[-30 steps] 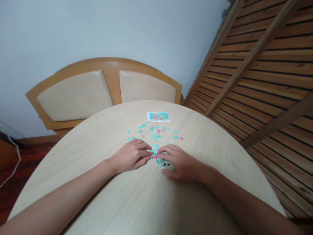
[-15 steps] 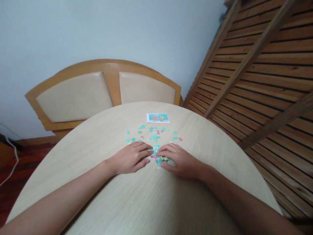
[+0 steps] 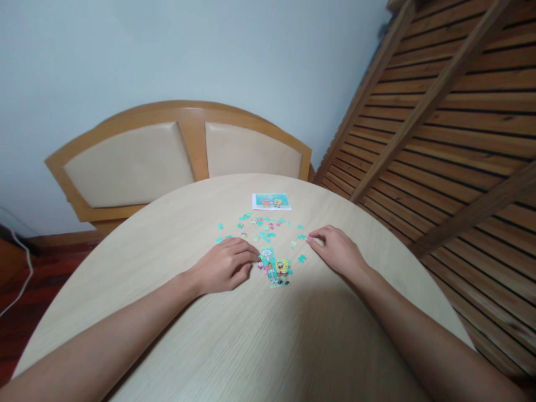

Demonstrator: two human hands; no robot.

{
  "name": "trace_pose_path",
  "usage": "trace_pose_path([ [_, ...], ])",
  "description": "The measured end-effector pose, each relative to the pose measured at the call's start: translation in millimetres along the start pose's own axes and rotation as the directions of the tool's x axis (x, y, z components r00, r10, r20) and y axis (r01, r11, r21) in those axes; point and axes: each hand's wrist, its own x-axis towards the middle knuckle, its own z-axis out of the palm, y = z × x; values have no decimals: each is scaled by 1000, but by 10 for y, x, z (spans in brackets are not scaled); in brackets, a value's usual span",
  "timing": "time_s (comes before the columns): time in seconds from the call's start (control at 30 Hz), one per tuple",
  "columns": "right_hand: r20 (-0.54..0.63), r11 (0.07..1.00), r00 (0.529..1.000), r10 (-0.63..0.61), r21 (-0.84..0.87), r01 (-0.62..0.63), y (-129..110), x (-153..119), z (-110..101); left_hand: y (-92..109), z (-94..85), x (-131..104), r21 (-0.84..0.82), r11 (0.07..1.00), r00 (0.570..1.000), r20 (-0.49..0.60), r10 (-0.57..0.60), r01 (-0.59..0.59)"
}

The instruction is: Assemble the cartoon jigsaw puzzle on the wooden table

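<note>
Joined jigsaw pieces form a partly assembled puzzle with a yellow sponge character and a pale green figure. My left hand lies on the table along its left side, fingers stretched out and fingertips at the puzzle's edge. Off to the right, my right hand pinches a pink puzzle piece between thumb and forefinger; most of that piece is covered. Loose teal puzzle pieces are scattered beyond the puzzle. A single teal piece lies between the puzzle and my right hand.
A picture card showing cartoon characters lies behind the pieces on the round wooden table. Past the far edge stands a padded bench back against the wall. Wooden slats rise on the right.
My right hand has left the puzzle and moved right and away to the pink piece, which it now pinches. The sponge character is uncovered. My left hand has barely shifted.
</note>
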Motion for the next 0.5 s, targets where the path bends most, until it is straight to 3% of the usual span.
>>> trace_pose_path([
  [0.33, -42, 989, 998, -44, 136, 50, 107, 55, 129, 14, -2, 3, -15, 1000, 1000, 12, -11, 11],
  [0.5, -44, 982, 998, -45, 182, 52, 71, 47, 119, -2, 13, -2, -10, 997, 997, -7, -76, 76],
])
